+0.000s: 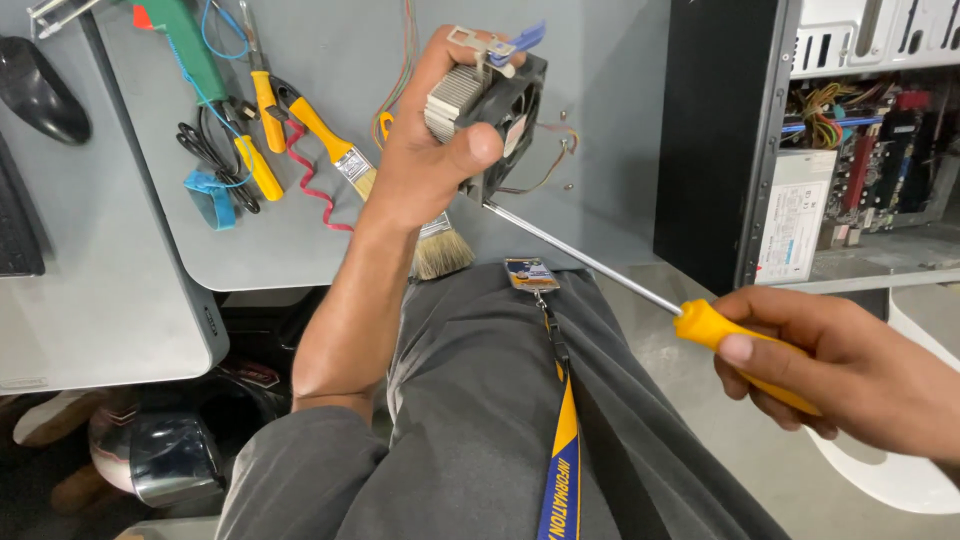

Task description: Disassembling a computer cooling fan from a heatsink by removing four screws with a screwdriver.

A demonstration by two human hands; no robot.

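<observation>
Left hand (425,160) clenched around cooler fan (490,100) | right hand (850,370) wrapped round screwdriver (700,325)

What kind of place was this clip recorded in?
Probably a computer repair bench. An open computer case shows its boards and wiring, hand tools lie on the grey table, and the left hand holds a cooler fan.

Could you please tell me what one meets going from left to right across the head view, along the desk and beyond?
Black mouse → green tool → yellow-handled brush → left hand → cooler fan → open computer case.
</observation>
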